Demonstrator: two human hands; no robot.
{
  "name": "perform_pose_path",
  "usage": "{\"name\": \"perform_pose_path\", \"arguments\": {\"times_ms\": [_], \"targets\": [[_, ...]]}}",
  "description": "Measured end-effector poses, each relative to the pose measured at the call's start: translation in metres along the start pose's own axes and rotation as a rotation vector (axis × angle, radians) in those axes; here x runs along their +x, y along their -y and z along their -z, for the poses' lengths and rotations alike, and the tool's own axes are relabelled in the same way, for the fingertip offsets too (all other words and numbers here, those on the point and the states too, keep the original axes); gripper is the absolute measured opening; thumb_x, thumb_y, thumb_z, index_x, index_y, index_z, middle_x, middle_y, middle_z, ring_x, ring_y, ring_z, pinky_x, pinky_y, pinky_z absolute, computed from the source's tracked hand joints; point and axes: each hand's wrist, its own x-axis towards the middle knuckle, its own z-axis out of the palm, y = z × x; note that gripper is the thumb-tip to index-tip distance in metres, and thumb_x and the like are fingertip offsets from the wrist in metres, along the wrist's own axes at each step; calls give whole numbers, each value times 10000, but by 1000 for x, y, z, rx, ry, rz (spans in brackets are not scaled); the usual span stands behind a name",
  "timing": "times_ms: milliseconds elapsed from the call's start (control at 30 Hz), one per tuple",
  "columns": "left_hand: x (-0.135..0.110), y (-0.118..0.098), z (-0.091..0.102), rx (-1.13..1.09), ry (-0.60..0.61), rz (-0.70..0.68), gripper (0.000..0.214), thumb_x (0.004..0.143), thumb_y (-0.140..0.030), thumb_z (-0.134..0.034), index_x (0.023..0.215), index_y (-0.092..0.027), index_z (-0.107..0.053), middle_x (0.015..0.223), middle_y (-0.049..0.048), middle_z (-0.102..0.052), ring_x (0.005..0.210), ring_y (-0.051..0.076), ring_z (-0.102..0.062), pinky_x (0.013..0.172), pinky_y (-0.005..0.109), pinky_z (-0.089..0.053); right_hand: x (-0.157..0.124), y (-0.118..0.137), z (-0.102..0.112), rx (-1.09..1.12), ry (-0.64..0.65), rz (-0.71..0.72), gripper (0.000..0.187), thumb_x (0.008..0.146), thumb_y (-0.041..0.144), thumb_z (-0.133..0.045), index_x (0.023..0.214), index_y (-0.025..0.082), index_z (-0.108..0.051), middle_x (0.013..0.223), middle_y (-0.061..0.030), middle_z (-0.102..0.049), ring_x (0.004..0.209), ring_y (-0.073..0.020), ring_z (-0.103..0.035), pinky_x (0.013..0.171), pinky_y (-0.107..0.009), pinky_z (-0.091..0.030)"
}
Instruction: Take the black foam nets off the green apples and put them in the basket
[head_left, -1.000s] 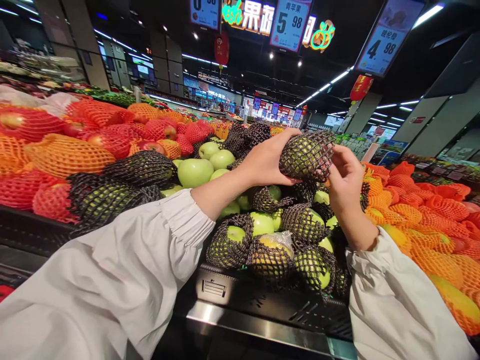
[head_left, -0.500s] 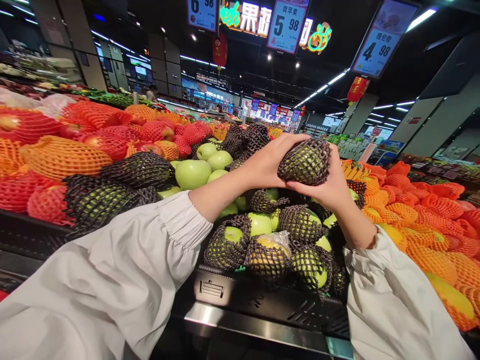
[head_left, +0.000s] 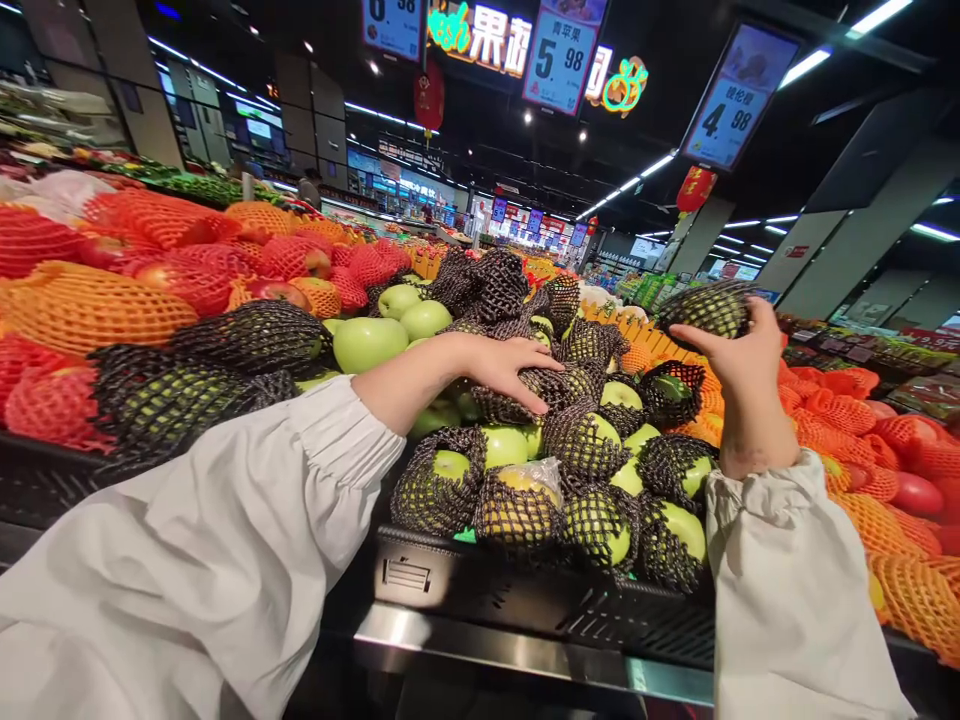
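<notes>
My right hand [head_left: 739,345] is closed around a green apple in a black foam net [head_left: 709,308], held up above the right side of the display. Lower and to the left, my left hand [head_left: 514,368] reaches over the pile with fingers spread. Its fingertips rest on or just over a netted apple [head_left: 574,380]; contact is hard to tell. Bare green apples [head_left: 370,345] lie left of that wrist. Several more netted green apples [head_left: 596,530] fill the front of the black crate [head_left: 480,585], along with a yellow fruit in netting and clear film [head_left: 519,503].
Red and orange netted fruit [head_left: 97,300] is heaped on the left. More orange and red netted fruit [head_left: 862,430] lies on the right. A metal rail [head_left: 487,640] runs below the crate. Price signs [head_left: 564,55] hang overhead.
My left hand has let go of the netted apple and dropped onto the pile with fingers spread. My right hand has carried that apple to the right. The view has shifted slightly.
</notes>
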Motion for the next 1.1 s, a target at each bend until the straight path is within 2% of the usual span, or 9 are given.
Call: {"name": "perform_pose_path", "arguments": {"times_ms": [100, 267, 333, 467, 667, 867, 967, 1033, 1100], "targets": [[-2, -1, 1, -1, 14, 11, 1026, 755, -759, -578, 1612, -302, -250, 1737, 60, -63, 1604, 304, -48, 1289, 471, -127, -4, -2, -9, -132, 114, -162, 898, 587, 453, -879, 1364, 161, -535, 1332, -208, -619, 1198, -416, -591, 1043, -564, -462], [-5, -3, 3, -20, 29, 25, 1027, 749, -756, -586, 1611, -306, -254, 1738, 50, -70, 1601, 306, -76, 1289, 475, -131, -5, -10, -32, -159, 385, -54, 942, 555, 395, -888, 1396, 183, -524, 1360, -152, -635, 1228, -382, -608, 1055, -510, -478], [-5, -4, 3, -18, 27, 23, 1026, 746, -752, -588, 1607, -300, -264, 1736, 56, -85, 1600, 298, -86, 1289, 470, -137, -4, -15, -39, -150, 479, -52, 920, 585, 385, -874, 1408, 184, -518, 1338, -148, -655, 1212, -360, -627, 1056, -487, -482], [-3, -4, 3, -6, 27, 12, 1020, 749, -745, -583, 1605, -284, -273, 1732, 70, -112, 1600, 284, -86, 1289, 462, -140, -1, -23, -47, -148, 621, -187, 846, 683, 489, -813, 1420, 180, -539, 1335, -142, -669, 1220, -334, -638, 1091, -463, -467], [-4, -5, 3, -18, 31, 17, 1014, 754, -733, -592, 1603, -275, -281, 1732, 65, -118, 1598, 298, -89, 1290, 462, -137, 2, -27, -49, -203, 635, -236, 945, 700, 598, -788, 1475, 135, -507, 1567, -187, -461, 1451, -380, -435, 1228, -500, -317], [-5, -6, 4, -24, 39, 20, 1002, 755, -727, -589, 1601, -285, -284, 1731, 53, -126, 1598, 303, -78, 1291, 463, -125, 0, -23, -49, -105, 612, -357, 1202, 742, 678, -734, 1622, 80, -176, 1668, -203, -248, 1526, -358, -315, 1265, -482, -261], [-5, -5, 4, -23, 44, 26, 1012, 749, -737, -587, 1603, -295, -272, 1735, 48, -104, 1597, 310, -79, 1290, 472, -125, 0, -6, -36, -213, 494, -325, 1158, 776, 681, -699, 1618, 74, -186, 1633, -238, -320, 1491, -399, -365, 1224, -537, -318], [-4, -5, 4, -20, 40, 22, 1016, 747, -741, -585, 1603, -294, -271, 1736, 47, -95, 1598, 309, -76, 1292, 470, -119, -2, 11, -15, -370, 349, -294, 1026, 796, 656, -685, 1565, 75, -334, 1548, -250, -456, 1417, -444, -452, 1148, -578, -398], [-4, -4, 3, -13, 33, 18, 1018, 746, -748, -577, 1602, -288, -274, 1735, 50, -100, 1599, 304, -69, 1292, 466, -116, -6, 27, 11, -490, 262, -263, 767, 807, 604, -693, 1376, 105, -569, 1367, -228, -629, 1257, -430, -591, 1027, -533, -491]]}}
